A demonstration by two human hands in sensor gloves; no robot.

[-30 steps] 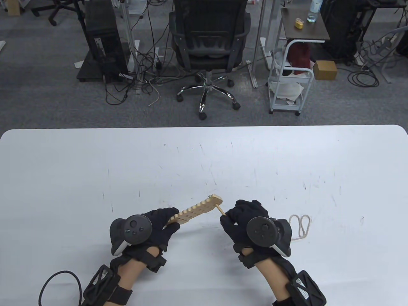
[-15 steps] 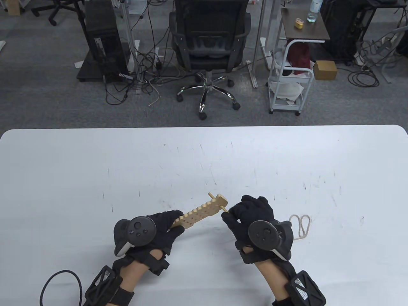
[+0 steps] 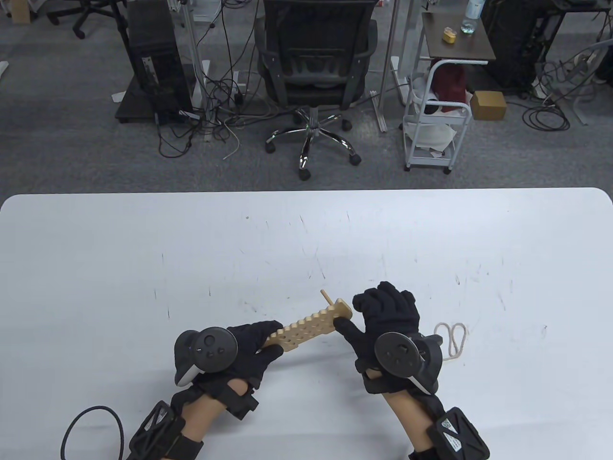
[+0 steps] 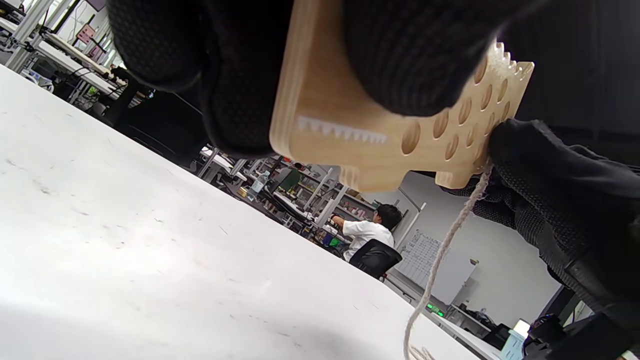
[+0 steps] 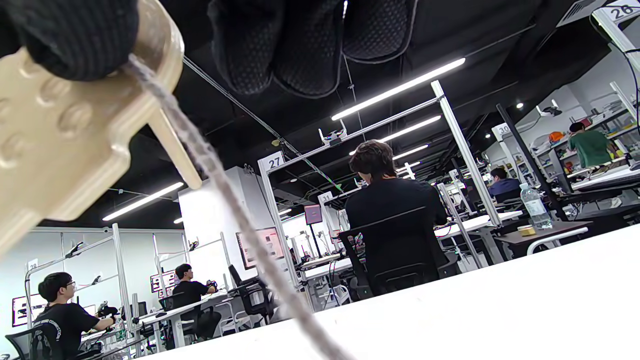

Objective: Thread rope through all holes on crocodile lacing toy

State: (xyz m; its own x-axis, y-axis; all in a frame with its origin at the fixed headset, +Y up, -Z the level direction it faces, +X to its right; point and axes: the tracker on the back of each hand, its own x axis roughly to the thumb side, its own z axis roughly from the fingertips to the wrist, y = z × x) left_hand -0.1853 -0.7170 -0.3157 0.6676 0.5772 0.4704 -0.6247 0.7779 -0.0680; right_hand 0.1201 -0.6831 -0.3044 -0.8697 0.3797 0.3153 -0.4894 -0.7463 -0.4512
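Observation:
The wooden crocodile lacing toy (image 3: 311, 327) is held a little above the table between both hands. My left hand (image 3: 249, 345) grips its near left end, as the left wrist view (image 4: 350, 130) shows, fingers wrapped over the board. My right hand (image 3: 383, 326) has one fingertip (image 5: 65, 35) pressing on the toy's right end (image 5: 60, 140); the other fingers (image 5: 300, 45) hang free. The wooden needle (image 3: 328, 297) sticks out of the toy's far side. The rope (image 5: 225, 200) runs out of the end hole and hangs down (image 4: 450, 235).
The slack rope lies in loops (image 3: 450, 340) on the white table (image 3: 306, 239), right of my right hand. A black cable loop (image 3: 91, 431) lies at the near left edge. An office chair (image 3: 313, 62) and a cart (image 3: 436, 124) stand beyond the table.
The needle went through the toy's end hole and now sticks out the far side. My right hand let go of it and moved up against the toy. Both hands and the toy shifted slightly right.

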